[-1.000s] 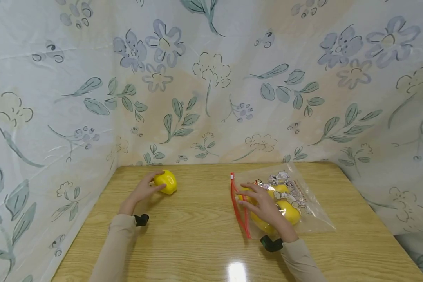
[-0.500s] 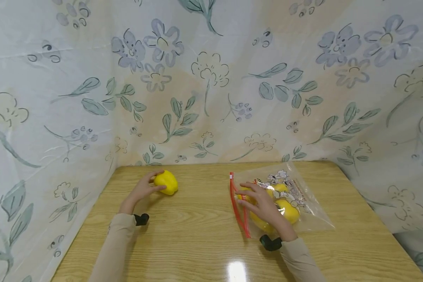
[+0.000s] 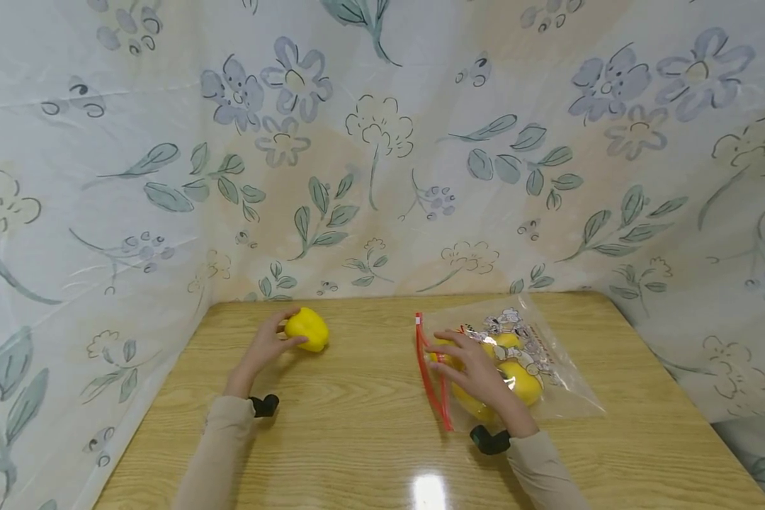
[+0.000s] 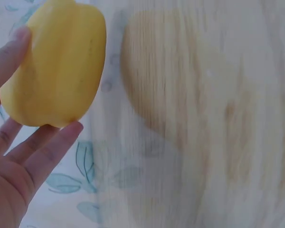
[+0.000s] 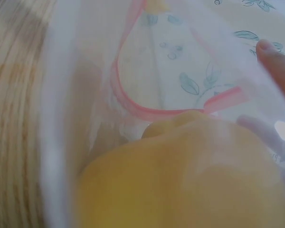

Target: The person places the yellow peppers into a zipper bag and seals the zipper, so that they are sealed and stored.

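In the left wrist view, a yellow bell pepper (image 4: 57, 64) sits between the thumb and spread fingers of my left hand (image 3: 268, 347), its shadow falling on the table beside it. My right hand (image 3: 474, 372) holds a clear zip bag (image 3: 567, 397) by its mouth, fingers extended over the red zip edge (image 3: 428, 379). That mouth faces left and gapes, as the red-rimmed loop in the right wrist view shows. Several yellow peppers (image 3: 521, 383) lie inside the bag, partly covered by the hand and printed cartoon figures.
Under everything is a wood-grain table (image 3: 357, 439), with a light reflection near its front. A floral cloth (image 3: 382, 212) hangs along the back and both sides. Black wrist cameras (image 3: 489, 440) are strapped at both wrists.
My left hand has moved slightly to the right with the yellow bell pepper. The right hand and the bag have stayed almost still.
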